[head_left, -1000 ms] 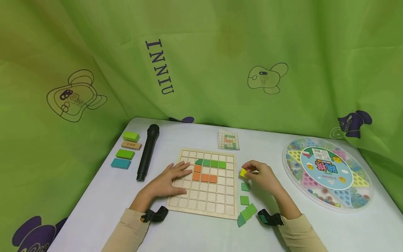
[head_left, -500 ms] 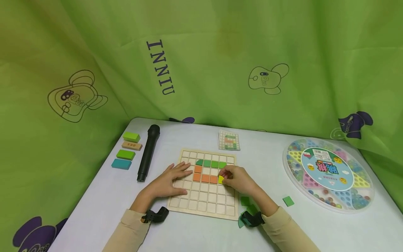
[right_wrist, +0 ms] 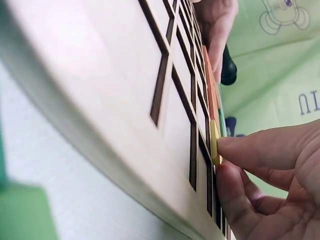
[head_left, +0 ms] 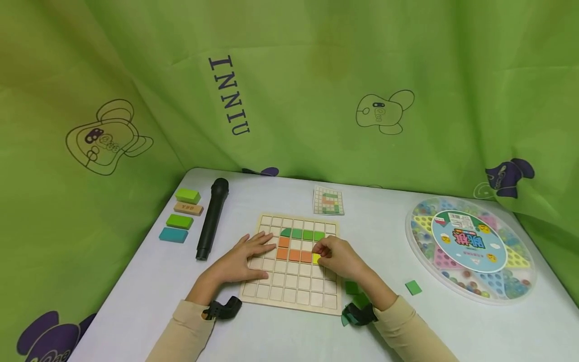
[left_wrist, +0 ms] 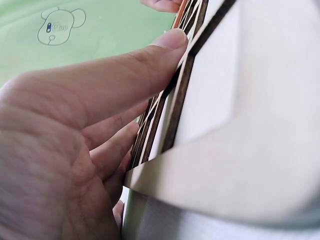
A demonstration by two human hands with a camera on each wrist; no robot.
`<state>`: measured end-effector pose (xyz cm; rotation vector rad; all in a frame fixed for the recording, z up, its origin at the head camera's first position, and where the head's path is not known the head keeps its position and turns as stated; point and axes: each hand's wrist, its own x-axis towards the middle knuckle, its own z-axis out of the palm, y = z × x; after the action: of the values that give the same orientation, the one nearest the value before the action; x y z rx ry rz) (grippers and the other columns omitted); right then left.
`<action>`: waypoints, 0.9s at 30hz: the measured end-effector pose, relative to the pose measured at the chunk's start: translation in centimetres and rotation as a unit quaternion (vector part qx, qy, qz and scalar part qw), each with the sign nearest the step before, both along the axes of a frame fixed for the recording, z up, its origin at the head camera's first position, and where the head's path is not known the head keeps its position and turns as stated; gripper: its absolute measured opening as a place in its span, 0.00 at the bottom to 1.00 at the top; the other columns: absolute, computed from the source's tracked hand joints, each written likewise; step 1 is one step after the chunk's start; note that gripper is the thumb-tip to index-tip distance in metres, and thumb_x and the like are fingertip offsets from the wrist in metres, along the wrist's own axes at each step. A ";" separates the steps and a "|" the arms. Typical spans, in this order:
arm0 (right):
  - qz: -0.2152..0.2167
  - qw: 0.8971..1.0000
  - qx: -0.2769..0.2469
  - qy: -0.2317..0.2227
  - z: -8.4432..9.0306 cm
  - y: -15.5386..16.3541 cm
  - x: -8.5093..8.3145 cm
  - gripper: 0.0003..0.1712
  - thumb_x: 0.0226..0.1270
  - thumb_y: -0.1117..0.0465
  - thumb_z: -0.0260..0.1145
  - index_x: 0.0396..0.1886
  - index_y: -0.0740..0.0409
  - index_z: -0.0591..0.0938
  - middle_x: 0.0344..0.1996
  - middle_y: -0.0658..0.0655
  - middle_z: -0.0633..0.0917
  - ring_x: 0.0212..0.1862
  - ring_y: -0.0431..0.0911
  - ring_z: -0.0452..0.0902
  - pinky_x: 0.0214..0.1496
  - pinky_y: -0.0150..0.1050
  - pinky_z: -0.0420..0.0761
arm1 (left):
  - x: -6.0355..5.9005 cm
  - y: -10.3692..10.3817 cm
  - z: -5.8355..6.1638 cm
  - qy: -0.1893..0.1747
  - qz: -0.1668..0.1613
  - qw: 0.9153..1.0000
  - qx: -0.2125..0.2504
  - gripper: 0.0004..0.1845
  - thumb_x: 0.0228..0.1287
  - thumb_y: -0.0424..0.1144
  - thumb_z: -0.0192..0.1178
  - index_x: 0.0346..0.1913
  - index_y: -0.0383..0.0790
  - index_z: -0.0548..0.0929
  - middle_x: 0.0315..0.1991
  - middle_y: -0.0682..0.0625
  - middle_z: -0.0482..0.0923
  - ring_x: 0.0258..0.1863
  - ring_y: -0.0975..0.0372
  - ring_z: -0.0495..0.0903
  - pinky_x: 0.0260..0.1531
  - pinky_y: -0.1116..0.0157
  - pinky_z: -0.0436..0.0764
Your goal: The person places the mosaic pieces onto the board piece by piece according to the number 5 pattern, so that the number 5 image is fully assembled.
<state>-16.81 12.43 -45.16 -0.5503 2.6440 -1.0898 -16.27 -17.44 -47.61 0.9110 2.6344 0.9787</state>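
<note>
A yellow tile (head_left: 316, 258) is pinched in the right grip (head_left: 340, 259) between fingertips (right_wrist: 240, 148) and thumb, and is set against the board (head_left: 294, 291), just at 3 o'clock of the row of orange tiles (head_left: 294, 255). In the right wrist view the yellow tile (right_wrist: 215, 142) is seen edge-on, touching the board (right_wrist: 100, 75) at the end of the orange row. The left grip (head_left: 244, 259) is laid flat and relaxed on the board's 9 o'clock edge, fingers straight, grasping nothing; in the left wrist view the thumb (left_wrist: 125, 75) is pressed along the grid lines. A row of green tiles (head_left: 303, 234) is seated at 12 o'clock of the orange ones. Loose green tiles (head_left: 353, 287) are partly hidden under the right wrist at 5 o'clock of the board, and one more green piece (head_left: 413, 287) lies well apart at 3 o'clock. On the surface (head_left: 149, 281) a pattern card (head_left: 328, 200) is placed at 12 o'clock, a microphone (head_left: 211, 219) and four blocks (head_left: 181, 216) at 9 to 10 o'clock, and a round marble game (head_left: 470, 247) at 3 o'clock.
</note>
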 end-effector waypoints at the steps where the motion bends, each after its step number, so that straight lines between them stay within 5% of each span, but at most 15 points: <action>1: 0.001 1.000 -0.003 -0.004 0.0 0.1 0.0 0.09 0.56 0.70 0.67 0.37 0.59 0.82 0.34 0.51 0.81 0.36 0.40 0.75 0.39 0.32 0.79 | 0.0 0.0 -0.1 -0.001 0.000 1.000 0.000 0.41 0.51 0.55 0.69 0.67 0.43 0.70 0.74 0.49 0.55 0.75 0.52 0.49 0.72 0.45 0.40; 13: -0.028 0.998 -0.062 -0.005 -0.1 4.9 1.0 0.17 0.64 0.65 0.64 0.53 0.61 0.79 0.50 0.58 0.81 0.52 0.53 0.78 0.53 0.43 0.81 | -0.3 0.4 -0.3 0.000 -0.002 1.000 0.000 0.40 0.51 0.54 0.69 0.67 0.43 0.70 0.74 0.49 0.56 0.75 0.52 0.49 0.72 0.45 0.41; 21: -0.041 0.999 -0.007 -0.010 0.0 8.3 2.5 0.21 0.58 0.67 0.68 0.53 0.61 0.79 0.51 0.59 0.80 0.52 0.54 0.77 0.53 0.46 0.80 | -0.4 0.4 -0.1 -0.001 -0.004 1.000 0.001 0.41 0.51 0.54 0.69 0.67 0.43 0.70 0.74 0.50 0.55 0.75 0.53 0.49 0.72 0.45 0.40; 27: -0.014 0.998 0.039 0.036 -0.2 8.7 2.7 0.15 0.54 0.69 0.69 0.43 0.57 0.81 0.43 0.52 0.78 0.45 0.46 0.75 0.49 0.43 0.79 | -0.3 0.0 -0.2 0.004 0.001 1.000 -0.001 0.41 0.51 0.55 0.69 0.67 0.44 0.70 0.74 0.49 0.55 0.75 0.52 0.49 0.72 0.45 0.41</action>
<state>-14.10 21.09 -45.37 -0.5479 2.7511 -0.9884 -16.59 -17.45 -47.78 0.9136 2.6434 0.9734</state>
